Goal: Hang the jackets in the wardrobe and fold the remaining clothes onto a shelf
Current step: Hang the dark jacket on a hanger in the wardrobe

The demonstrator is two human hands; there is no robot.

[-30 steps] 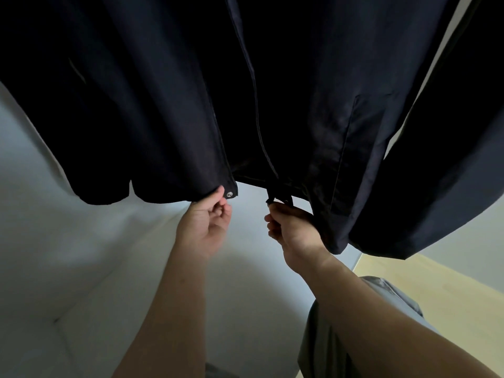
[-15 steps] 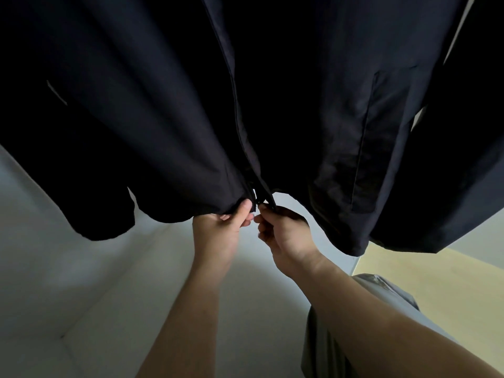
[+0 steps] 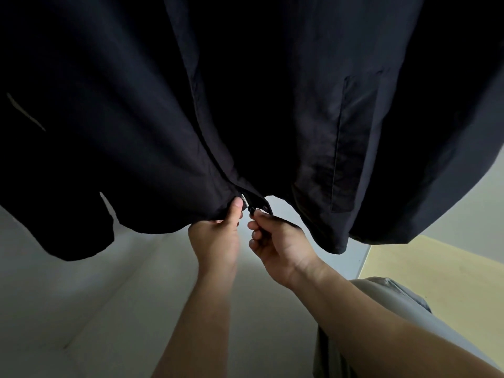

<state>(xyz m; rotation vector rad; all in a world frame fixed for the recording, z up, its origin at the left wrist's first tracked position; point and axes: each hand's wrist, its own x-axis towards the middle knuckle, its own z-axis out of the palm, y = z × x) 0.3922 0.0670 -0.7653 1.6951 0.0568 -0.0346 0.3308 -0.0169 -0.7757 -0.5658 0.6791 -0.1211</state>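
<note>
Jacket [image 3: 272, 105] edges now together; left hand [image 3: 215, 241] pinches hem [image 3: 210, 215], right hand [image 3: 278, 241] pinches zipper [image 3: 245, 200].

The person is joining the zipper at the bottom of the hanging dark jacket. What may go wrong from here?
1. The zipper ends look barely met; if the right hand pulls before they seat, it may jam or run one-sided.
2. Cloth of the dark jacket bunches beside the zipper where the left hand pinches it, so fabric may get caught.
3. A hard tug might pull the jacket off its unseen support.
</note>
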